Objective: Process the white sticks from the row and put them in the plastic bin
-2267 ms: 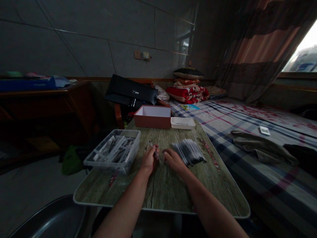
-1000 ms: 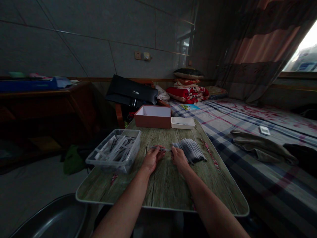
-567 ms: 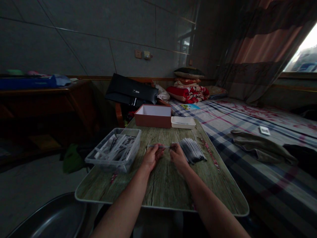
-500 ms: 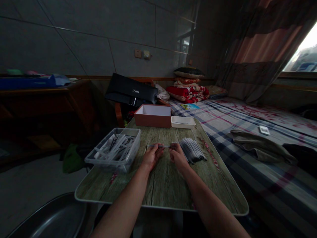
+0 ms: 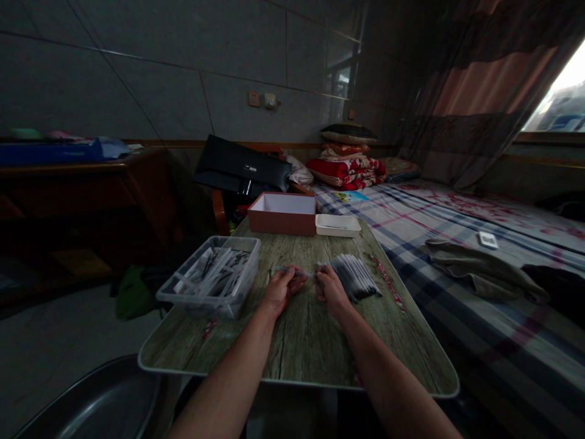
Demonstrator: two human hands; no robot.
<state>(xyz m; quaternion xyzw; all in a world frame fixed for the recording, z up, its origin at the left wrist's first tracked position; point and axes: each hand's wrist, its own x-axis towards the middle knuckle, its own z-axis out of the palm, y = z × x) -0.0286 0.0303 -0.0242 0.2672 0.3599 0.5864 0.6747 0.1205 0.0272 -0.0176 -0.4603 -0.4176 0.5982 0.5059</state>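
My left hand (image 5: 282,289) is closed around one end of a slim, pale pen-like stick (image 5: 311,274) over the middle of the table. My right hand (image 5: 329,288) pinches the other end, a short gap away. Just right of that hand lies a row of similar slim white sticks (image 5: 355,274) with dark ends, side by side on the wood-patterned table (image 5: 297,341). Left of my left hand stands a clear plastic tub (image 5: 208,299) holding many loose pale and dark slim pieces. Their exact kind is too small and dim to tell.
At the table's far end stand an open brown box (image 5: 282,222) with a white inside and a small cream tray (image 5: 338,227). A bed with a checked sheet (image 5: 402,225) adjoins the right side. A metal basin (image 5: 105,402) is at lower left.
My right hand has moved slightly right, and the gap between my hands has grown a little. My left hand has hardly moved. The tub and the row of sticks look unchanged.
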